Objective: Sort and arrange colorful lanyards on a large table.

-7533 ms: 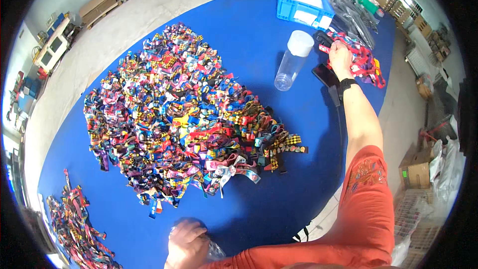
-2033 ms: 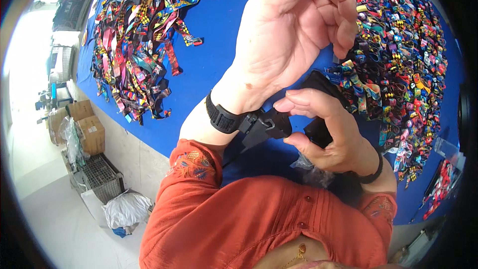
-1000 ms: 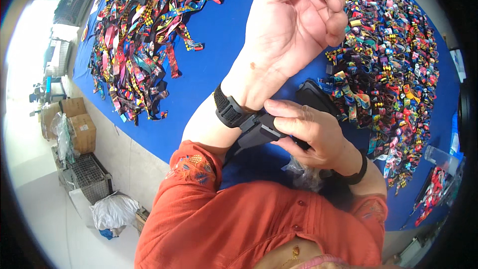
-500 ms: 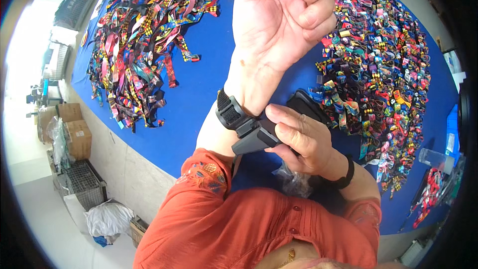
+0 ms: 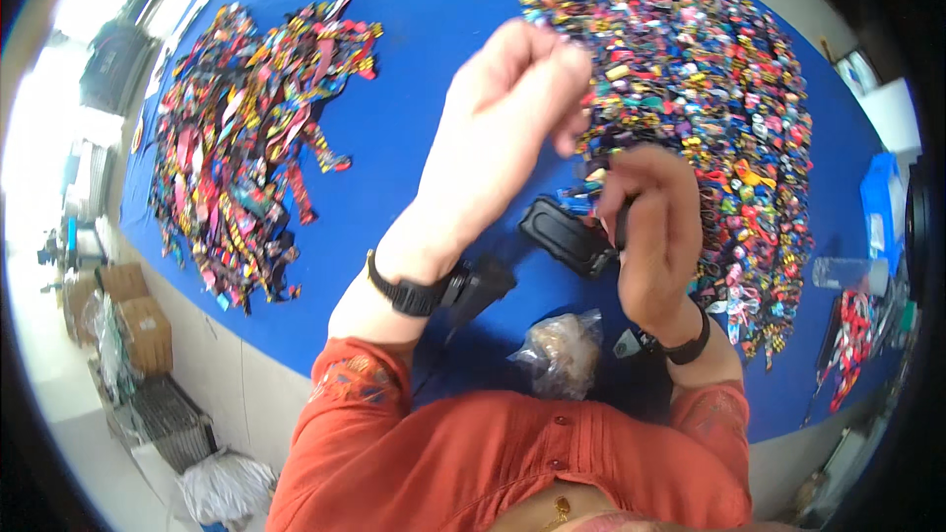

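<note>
My left hand [image 5: 512, 108] is raised over the blue table, its fingers curled in, and nothing shows in it. On that wrist sits a black strap [image 5: 409, 294] with a black wedge-shaped device [image 5: 480, 281]. My right hand [image 5: 658, 236], slightly blurred, has bent fingers; a dark bit shows at them, too unclear to name. A black band [image 5: 687, 345] circles the right wrist. Beside the right hand lies a black rectangular case [image 5: 562, 234] on the table. Close to my body is a clear plastic bag [image 5: 562, 350] with pale contents.
Colourful patterned straps lie in a loose heap [image 5: 236, 148] on the left of the blue table [image 5: 384, 128]. Dense rows of bundled straps [image 5: 690, 69] cover the right. A clear cylinder [image 5: 849, 276] and red straps [image 5: 852, 340] lie at the right edge. Cardboard boxes [image 5: 138, 320] stand at left.
My right hand has come off the device on my left wrist and moved right, beside the black case. My left hand has turned over and lowered, and the plastic bag is more exposed.
</note>
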The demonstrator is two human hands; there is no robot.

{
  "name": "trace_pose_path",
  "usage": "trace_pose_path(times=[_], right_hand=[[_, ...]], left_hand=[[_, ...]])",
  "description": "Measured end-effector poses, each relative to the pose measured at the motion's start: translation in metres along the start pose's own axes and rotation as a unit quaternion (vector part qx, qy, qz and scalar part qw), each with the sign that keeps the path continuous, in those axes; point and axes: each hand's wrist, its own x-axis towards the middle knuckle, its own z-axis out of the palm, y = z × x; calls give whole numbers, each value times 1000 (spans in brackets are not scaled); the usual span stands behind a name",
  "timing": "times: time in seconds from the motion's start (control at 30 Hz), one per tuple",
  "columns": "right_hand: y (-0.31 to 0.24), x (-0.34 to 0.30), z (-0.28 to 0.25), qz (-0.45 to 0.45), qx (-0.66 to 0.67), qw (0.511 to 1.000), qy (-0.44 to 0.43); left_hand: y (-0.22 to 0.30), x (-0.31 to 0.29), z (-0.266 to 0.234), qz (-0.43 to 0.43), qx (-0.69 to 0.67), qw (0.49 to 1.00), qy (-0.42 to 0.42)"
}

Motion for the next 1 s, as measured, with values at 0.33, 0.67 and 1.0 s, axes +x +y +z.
trace_pose_path(times=[0.33,0.67,1.0], right_hand=[[-11,15,-21,130,123,984,12],[-13,23,-21,65,129,987,77],[4,35,-38,63,114,982,140]], left_hand=[[-25,-39,38,176,388,902,-76],[-22,-34,23,46,-11,992,-114],[-20,-46,35,-109,-22,979,-169]])
